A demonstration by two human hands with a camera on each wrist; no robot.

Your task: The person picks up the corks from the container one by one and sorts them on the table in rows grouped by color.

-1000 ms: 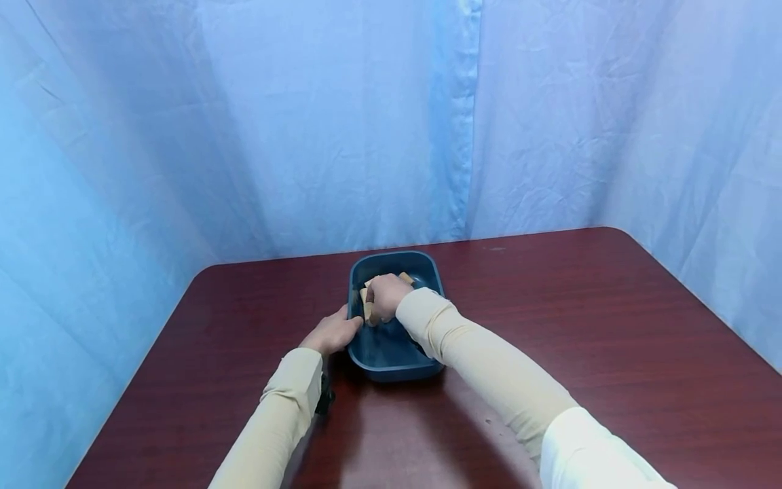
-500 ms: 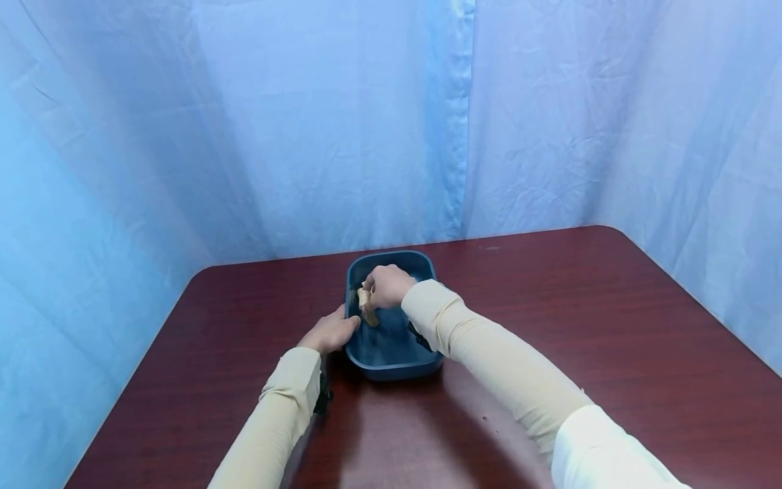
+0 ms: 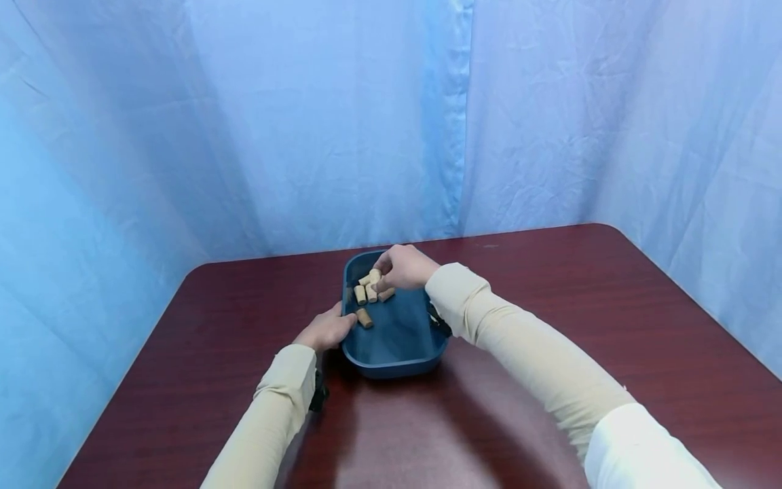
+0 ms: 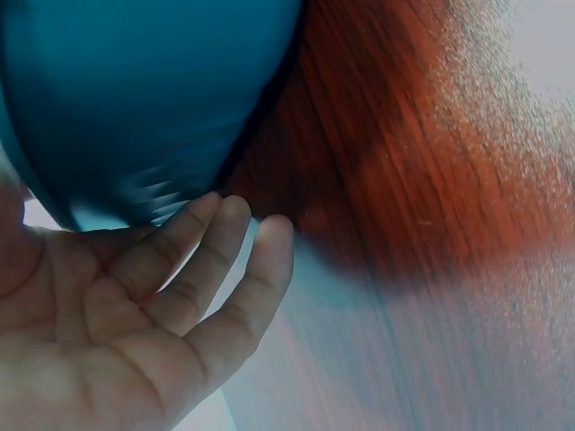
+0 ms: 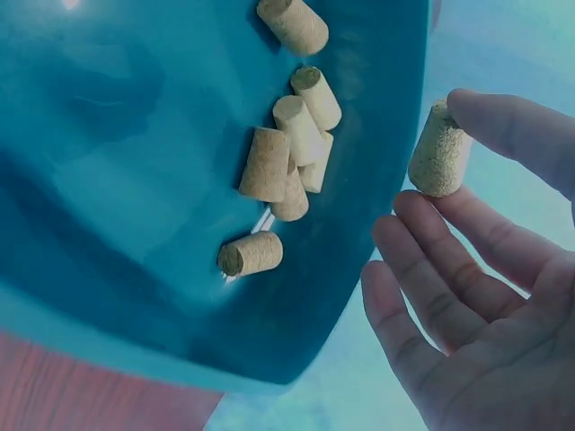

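Risk: the held cork point(image 5: 438, 154) could slip, as only the right hand's point(image 3: 411, 267) thumb and index fingertip pinch its tapered body; the tub point(image 3: 394, 370) could shift should the left hand's point(image 3: 326, 331) grip on its rim loosen. The cork sits at the right fingertips above the tub; loose corks point(image 5: 265, 166) lie inside, near that hand.

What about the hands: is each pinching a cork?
No, only the right hand pinches a cork; the left hand holds the blue bin.
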